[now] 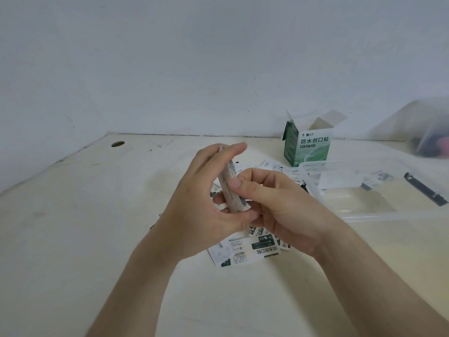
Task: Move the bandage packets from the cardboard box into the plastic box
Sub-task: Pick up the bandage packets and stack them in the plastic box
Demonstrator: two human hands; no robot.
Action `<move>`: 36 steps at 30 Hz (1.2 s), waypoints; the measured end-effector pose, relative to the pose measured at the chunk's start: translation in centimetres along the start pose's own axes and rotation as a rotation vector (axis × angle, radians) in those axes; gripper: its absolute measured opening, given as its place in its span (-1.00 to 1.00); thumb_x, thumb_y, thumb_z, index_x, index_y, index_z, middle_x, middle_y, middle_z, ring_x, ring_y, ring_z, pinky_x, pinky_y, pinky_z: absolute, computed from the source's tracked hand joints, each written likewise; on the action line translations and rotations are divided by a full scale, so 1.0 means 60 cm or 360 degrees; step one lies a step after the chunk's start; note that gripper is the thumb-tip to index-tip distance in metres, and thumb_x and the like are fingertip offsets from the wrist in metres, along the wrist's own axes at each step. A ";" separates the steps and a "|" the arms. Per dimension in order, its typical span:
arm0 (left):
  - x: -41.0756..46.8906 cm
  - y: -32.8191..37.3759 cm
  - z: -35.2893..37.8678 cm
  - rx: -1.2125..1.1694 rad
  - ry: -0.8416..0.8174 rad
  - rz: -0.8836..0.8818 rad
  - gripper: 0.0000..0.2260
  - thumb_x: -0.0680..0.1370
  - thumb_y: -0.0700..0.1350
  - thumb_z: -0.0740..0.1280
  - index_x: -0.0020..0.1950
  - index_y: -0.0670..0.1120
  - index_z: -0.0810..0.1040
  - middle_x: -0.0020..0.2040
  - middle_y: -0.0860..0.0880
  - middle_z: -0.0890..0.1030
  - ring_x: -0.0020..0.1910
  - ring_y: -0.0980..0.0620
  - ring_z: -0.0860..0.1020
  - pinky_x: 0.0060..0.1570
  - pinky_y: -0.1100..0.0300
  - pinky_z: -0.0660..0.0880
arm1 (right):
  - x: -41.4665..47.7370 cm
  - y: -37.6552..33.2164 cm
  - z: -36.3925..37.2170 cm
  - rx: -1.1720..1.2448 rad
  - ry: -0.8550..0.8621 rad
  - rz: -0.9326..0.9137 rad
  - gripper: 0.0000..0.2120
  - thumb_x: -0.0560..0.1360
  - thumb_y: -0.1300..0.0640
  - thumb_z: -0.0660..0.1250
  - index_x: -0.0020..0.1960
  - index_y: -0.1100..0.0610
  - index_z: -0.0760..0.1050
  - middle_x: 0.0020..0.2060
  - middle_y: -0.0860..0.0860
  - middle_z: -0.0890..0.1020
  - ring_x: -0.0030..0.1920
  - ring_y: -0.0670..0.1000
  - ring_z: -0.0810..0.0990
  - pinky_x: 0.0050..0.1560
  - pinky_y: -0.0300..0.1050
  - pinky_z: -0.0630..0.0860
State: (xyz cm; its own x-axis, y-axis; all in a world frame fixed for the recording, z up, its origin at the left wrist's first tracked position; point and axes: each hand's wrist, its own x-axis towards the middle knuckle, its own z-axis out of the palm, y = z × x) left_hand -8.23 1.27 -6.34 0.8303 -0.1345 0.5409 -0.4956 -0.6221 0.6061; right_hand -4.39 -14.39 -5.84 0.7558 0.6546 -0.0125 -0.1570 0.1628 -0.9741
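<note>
We hold one stack of bandage packets [227,173] between both hands, above the table [97,215]. The left hand [196,198] curls around the stack, with a finger at its top end and the thumb at its bottom end. The right hand [279,205] pinches it from the side, the thumb pressing on its edge.

We think the risk is that the stack fans out. The packets are thin and smooth, so if one hand loosens before the other has a firm hold, they can slide apart and fall onto the loose packets [245,251] under our hands. The carry to the plastic box [379,215], just beside the right hand, could also catch its near wall and spill them outside.

We count two hands, one stack, one cardboard box [308,147] standing open beyond the right hand, and one plastic box with a few packets already inside. The loose packets overlap and our hands hide some, so we cannot give a number. One black thing [424,188] lies beyond the plastic box.
</note>
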 end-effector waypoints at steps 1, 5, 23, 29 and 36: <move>0.000 0.001 0.002 -0.0015 0.0002 -0.0007 -0.20 0.26 -0.14 0.61 0.41 0.17 0.34 0.33 0.10 0.35 0.33 0.19 0.40 -0.02 0.58 0.40 | 0.000 -0.001 0.000 -0.0010 -0.0001 -0.0011 -0.75 0.36 0.01 0.44 -0.09 0.14 0.50 -0.09 0.18 0.71 -0.21 0.11 0.64 -0.18 -0.17 0.54; 0.004 0.003 -0.004 -0.0371 -0.0111 -0.0068 -0.15 0.25 -0.13 0.63 0.42 0.22 0.30 0.40 0.14 0.36 0.43 0.24 0.29 0.19 0.40 0.41 | -0.003 -0.009 -0.001 -0.0054 0.0061 -0.0095 -0.74 0.33 0.04 0.47 -0.12 0.17 0.52 -0.12 0.21 0.71 -0.18 0.15 0.64 -0.23 -0.13 0.56; 0.096 0.081 0.005 -0.0800 -0.0154 -0.0316 -0.74 0.30 0.06 0.48 -0.05 0.03 0.70 -0.19 -0.07 0.64 -0.26 0.03 0.56 -0.20 0.24 0.54 | -0.084 -0.126 -0.071 -0.1179 0.0365 -0.0448 -0.84 0.34 0.14 0.54 -0.25 0.14 0.56 -0.31 0.11 0.68 -0.28 0.18 0.60 -0.02 0.28 0.56; 0.140 0.096 0.066 -0.1247 -0.0271 -0.0477 -0.73 0.14 -0.09 0.54 -0.19 -0.10 0.72 -0.14 -0.18 0.67 -0.21 0.00 0.64 -0.13 0.27 0.60 | -0.122 -0.148 -0.127 -0.1221 0.0404 -0.0273 -0.83 0.40 0.11 0.51 -0.20 0.17 0.56 -0.39 0.02 0.64 -0.34 -0.05 0.55 -0.39 -0.29 0.45; 0.166 0.099 0.099 -0.1014 -0.0585 -0.0452 -0.71 0.15 -0.13 0.66 -0.18 -0.04 0.74 -0.11 -0.15 0.69 -0.13 0.00 0.65 0.05 0.17 0.58 | -0.122 -0.148 -0.201 -0.0938 0.0444 0.0134 -0.91 0.43 0.19 0.47 -0.16 0.11 0.56 -0.34 -0.02 0.63 -0.35 -0.12 0.50 -0.28 -0.20 0.30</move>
State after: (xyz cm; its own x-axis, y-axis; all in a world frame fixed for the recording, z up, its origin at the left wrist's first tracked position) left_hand -1.39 -8.35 -0.85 0.9231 -0.3519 0.1550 -0.2101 -0.1239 0.9698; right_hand -0.85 -29.52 0.17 0.9052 0.4184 -0.0747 0.0919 -0.3643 -0.9267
